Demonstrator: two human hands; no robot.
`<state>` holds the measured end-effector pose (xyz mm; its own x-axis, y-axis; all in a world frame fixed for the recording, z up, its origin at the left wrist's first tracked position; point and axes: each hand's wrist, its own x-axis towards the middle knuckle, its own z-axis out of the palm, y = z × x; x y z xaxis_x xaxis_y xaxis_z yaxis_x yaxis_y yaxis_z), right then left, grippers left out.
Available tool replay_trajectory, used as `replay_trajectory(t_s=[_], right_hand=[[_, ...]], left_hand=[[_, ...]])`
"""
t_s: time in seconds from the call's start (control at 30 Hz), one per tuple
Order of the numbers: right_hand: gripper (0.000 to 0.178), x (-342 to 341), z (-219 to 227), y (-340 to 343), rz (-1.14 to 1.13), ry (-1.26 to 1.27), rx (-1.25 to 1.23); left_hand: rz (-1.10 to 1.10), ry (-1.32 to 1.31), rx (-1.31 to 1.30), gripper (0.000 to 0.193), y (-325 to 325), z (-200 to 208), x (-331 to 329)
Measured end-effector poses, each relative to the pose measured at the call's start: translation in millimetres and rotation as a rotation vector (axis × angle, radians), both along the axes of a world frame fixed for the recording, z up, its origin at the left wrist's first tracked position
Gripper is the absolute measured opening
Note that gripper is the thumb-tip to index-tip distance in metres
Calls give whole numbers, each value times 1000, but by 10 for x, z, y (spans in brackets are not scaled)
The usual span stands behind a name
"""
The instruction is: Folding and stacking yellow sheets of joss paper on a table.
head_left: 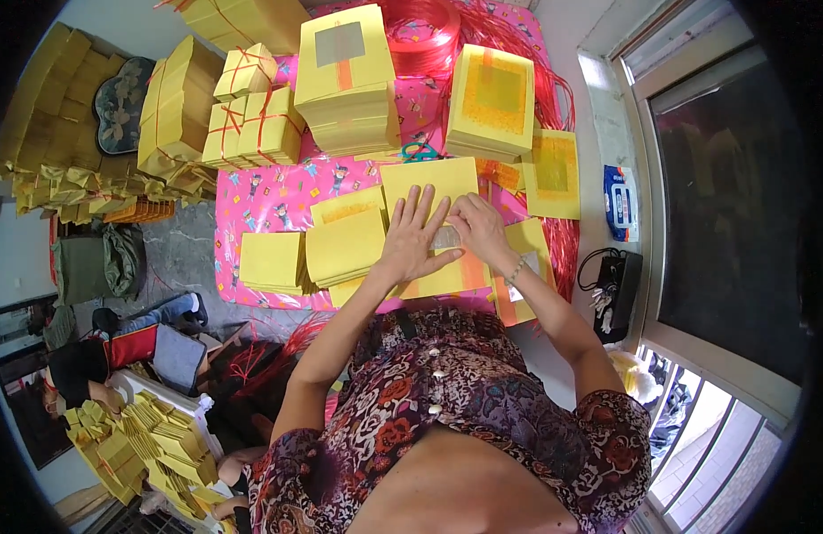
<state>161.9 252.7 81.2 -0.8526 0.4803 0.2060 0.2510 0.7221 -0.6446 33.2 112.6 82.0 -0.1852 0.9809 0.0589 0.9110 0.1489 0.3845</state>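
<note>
My left hand (pixel 416 236) lies flat, fingers spread, on yellow paper sheets (pixel 432 172) at the middle of the table. Close beside it, my right hand (pixel 483 230) is curled with its fingertips pressed together over the paper. Whatever those fingers pinch is hidden. Between the hands shows a silver patch (pixel 446 237) on a sheet, with an orange band below it. To the left are a stack of yellow sheets (pixel 345 246) and a smaller stack (pixel 273 258). Teal-handled scissors (pixel 419 152) lie just beyond the sheets.
Beyond stand a tall yellow paper stack (pixel 347 111) and a stack with orange-gold print (pixel 490 93). Red-tied bundles (pixel 265 125) sit far left, a red ribbon coil (pixel 425 40) at the back. A window (pixel 723 196) is right. At lower left, a person (pixel 82 365) is near folded yellow papers (pixel 162 436).
</note>
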Motion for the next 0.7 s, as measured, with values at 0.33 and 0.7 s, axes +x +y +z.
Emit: replay_trajectory(t_s=[0.33,0.7], right_hand=[[17,-12,47,93,60,-96,-95],[24,10,74,71,94,-54,44]], left_hand=[[-125,-101,-94,87,-315,55,-34],[-111,-267,-71,76,-351,59,-135]])
